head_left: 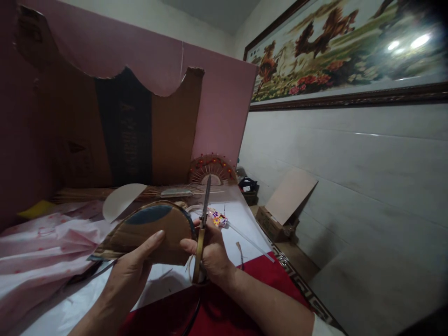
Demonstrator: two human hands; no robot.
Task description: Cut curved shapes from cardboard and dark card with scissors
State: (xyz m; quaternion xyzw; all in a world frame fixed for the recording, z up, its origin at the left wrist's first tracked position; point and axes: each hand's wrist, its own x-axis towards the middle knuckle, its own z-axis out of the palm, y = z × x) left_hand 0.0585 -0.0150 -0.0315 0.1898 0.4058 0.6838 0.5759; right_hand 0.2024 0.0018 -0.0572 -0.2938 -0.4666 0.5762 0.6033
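Observation:
A half-round piece of brown cardboard [171, 235] with a blue patch and dark edging is held in front of me. My left hand [135, 268] grips its lower left side, thumb flat on the face. At its right end, my right hand [213, 252] is closed around a pair of scissors [206, 200], seen edge-on with the blades pointing up and away. My right thumb also touches the cardboard. Whether the blades are apart cannot be made out. Just past the right hand lies a small flower-patterned piece [219, 218].
Pink dotted cloth [52, 233] and a white half-disc [122, 203] lie to the left. A fan-shaped piece with red beads [213, 168] stands at the back, beside a large cut cardboard sheet [175, 135]. A clear stick [250, 240] lies right, near the table edge.

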